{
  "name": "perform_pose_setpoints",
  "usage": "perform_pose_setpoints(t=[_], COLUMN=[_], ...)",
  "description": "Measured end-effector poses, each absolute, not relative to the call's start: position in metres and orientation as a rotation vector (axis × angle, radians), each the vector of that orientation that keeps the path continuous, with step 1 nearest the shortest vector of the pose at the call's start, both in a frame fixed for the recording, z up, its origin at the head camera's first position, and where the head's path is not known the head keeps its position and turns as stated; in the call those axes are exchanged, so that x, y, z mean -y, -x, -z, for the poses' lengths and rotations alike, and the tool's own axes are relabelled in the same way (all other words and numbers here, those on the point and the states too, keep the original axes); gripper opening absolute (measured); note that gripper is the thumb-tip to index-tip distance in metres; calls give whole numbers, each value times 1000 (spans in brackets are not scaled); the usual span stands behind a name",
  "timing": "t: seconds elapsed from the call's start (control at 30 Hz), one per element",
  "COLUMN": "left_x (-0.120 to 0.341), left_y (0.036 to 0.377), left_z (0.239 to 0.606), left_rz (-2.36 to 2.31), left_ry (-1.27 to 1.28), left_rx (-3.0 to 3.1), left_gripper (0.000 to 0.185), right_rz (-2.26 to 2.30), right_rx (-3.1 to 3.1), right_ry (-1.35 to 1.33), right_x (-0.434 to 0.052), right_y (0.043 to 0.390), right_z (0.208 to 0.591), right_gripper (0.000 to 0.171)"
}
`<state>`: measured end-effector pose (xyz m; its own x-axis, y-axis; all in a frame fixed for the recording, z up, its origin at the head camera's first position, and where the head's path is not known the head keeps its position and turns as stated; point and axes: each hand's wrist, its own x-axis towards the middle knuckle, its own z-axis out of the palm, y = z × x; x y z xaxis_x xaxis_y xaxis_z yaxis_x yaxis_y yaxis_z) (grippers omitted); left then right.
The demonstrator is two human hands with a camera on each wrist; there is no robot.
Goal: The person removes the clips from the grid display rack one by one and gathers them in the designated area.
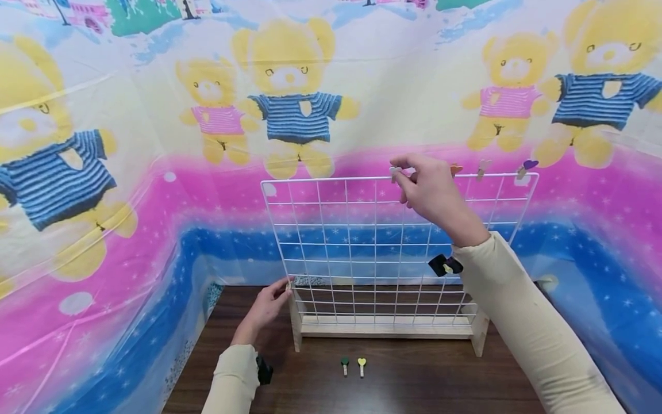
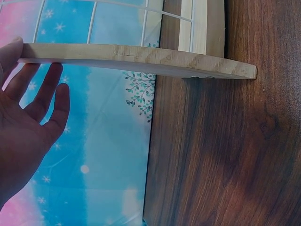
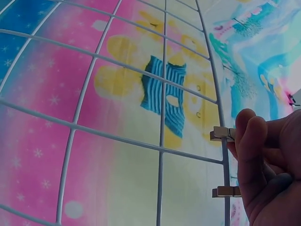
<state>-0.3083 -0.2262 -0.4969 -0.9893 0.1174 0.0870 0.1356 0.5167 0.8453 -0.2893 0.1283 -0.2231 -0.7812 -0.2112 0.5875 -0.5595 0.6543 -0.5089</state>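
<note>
A white wire grid [image 1: 346, 244] stands upright in a wooden stand [image 1: 388, 330]. At its top wire, my right hand [image 1: 431, 187] pinches a mini clothespin with a pale heart [image 1: 394, 171]; in the right wrist view, the wooden jaws of that clothespin [image 3: 219, 133] straddle the edge wire. My left hand [image 1: 269, 305] holds the stand's left side post, thumb on one face and fingers against the other, as the left wrist view shows. Along the top wire to the right sit clothespins with an orange heart [image 1: 455, 169], a pale pink heart [image 1: 483, 167] and a purple heart [image 1: 530, 165].
On the dark wooden table [image 1: 414, 379], in front of the stand, lie a clothespin with a green heart [image 1: 345, 366] and one with a yellow heart [image 1: 362, 367]. A bear-printed cloth [image 1: 372, 115] hangs behind and on both sides.
</note>
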Motion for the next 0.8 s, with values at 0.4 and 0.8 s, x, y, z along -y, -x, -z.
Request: perform_pose_setpoints(t=[0.4, 0.8], left_x=[227, 225], left_y=[309, 306], left_z=[496, 495], left_rz=[1510, 1504], left_ry=[222, 210], left_rx=[2714, 2719], left_gripper=[39, 39], right_rz=[-1007, -1128], right_rx=[2339, 2274], right_ry=[-605, -632], right_x=[-129, -130], right_y=[290, 284], right_z=[225, 230], right_gripper=[16, 15])
